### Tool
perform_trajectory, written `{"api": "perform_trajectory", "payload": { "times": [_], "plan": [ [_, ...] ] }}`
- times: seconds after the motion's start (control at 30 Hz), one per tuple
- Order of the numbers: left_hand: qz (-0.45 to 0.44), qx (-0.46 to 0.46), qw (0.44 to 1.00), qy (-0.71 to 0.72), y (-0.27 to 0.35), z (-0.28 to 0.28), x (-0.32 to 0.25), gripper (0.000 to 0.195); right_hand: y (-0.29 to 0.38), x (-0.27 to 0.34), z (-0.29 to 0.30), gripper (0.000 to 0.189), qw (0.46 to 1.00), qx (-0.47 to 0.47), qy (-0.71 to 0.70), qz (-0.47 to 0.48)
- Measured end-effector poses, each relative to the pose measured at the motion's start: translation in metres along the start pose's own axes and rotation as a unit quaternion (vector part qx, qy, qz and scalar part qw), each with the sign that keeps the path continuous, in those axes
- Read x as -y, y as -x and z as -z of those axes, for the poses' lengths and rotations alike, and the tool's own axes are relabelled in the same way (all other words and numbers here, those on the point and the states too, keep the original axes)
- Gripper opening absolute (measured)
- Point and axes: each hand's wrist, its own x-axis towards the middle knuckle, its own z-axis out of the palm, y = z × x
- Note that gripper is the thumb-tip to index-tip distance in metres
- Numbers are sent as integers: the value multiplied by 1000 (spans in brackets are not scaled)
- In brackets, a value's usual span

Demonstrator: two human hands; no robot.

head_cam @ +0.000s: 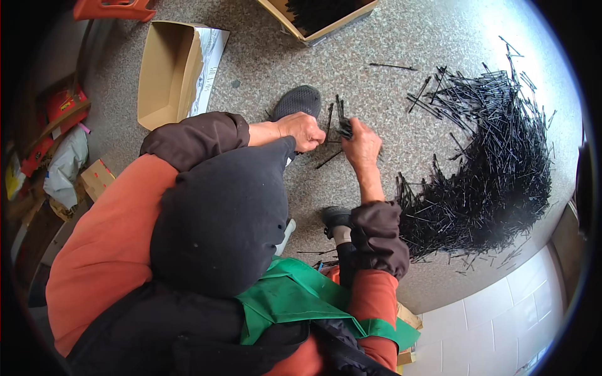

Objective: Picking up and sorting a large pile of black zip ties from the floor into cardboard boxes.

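Observation:
My right hand (362, 143) is closed around a small bundle of thin black plastic sticks (345, 128) with knobbed ends. Just to its left, my left hand (301, 131) has its fingers curled beside a dark mesh shoe (298, 101); whether it holds anything is hidden. A few loose sticks (329, 159) lie on the speckled floor (263, 56) between and below the hands. On the right spreads a large, curved heap of the same black sticks (489, 178), with strays around its edges.
An open cardboard box (164, 75) lies at the upper left. Another cardboard box (345, 23) at the top holds a dark mass. An orange plastic stool (113, 9) is at the top left corner; bags and cartons (68, 160) crowd the left edge. One stick (393, 66) lies apart.

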Motion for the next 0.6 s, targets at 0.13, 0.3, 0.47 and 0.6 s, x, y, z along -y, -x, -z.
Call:
{"api": "perform_trajectory", "payload": {
  "times": [0.13, 0.3, 0.47, 0.6],
  "plan": [
    [4, 3, 1000, -13, -1, 3, -2, 4, -11, 3, -7, 8, 984, 16, 119, 134],
    [-3, -11, 1000, 14, -1, 3, -1, 5, 5, -36, -5, 6, 978, 3, 147, 146],
    [-7, -17, 1000, 24, 2, 2, 1, 5, 13, -29, 5, 21, 999, -12, 46, 10],
    [30, 24, 999, 15, 2, 1, 3, 5, 3, 7, -19, 33, 988, -5, -33, -150]
  ]
}}
